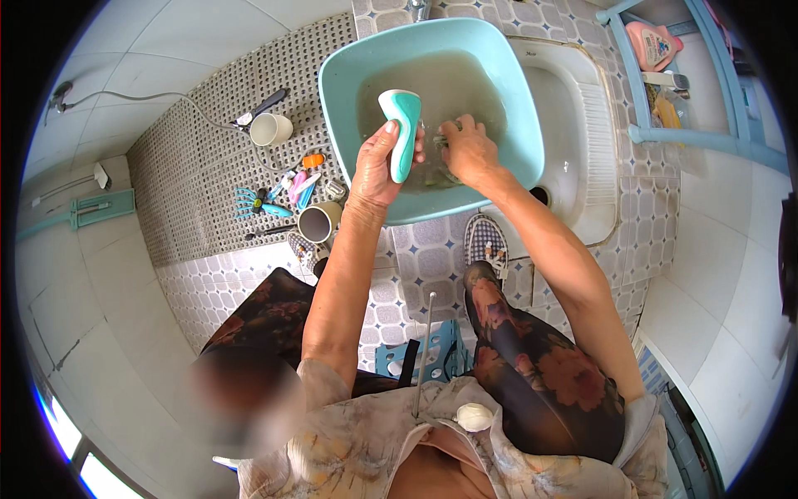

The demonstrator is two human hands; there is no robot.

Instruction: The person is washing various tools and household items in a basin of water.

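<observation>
My left hand (381, 162) is wrapped round a curved teal-and-white scrub brush (406, 137), lifted over the basin; its bristles do not show. Below it stands a wide light-blue plastic basin (337, 75) of murky greyish water. My right hand (470, 150) reaches into the basin at its right half, fingers bent down at the water. Something pale greenish shows under and beside those fingers, too blurred by the water to name.
A white squat toilet (573, 158) lies right of the basin. On the perforated grey mat (208, 150) at left are a white mug (271, 130), another mug (319, 223), a blue hand rake (249, 202) and an orange piece (313, 160). A blue shelf (690, 141) holds a pink bottle (652, 46).
</observation>
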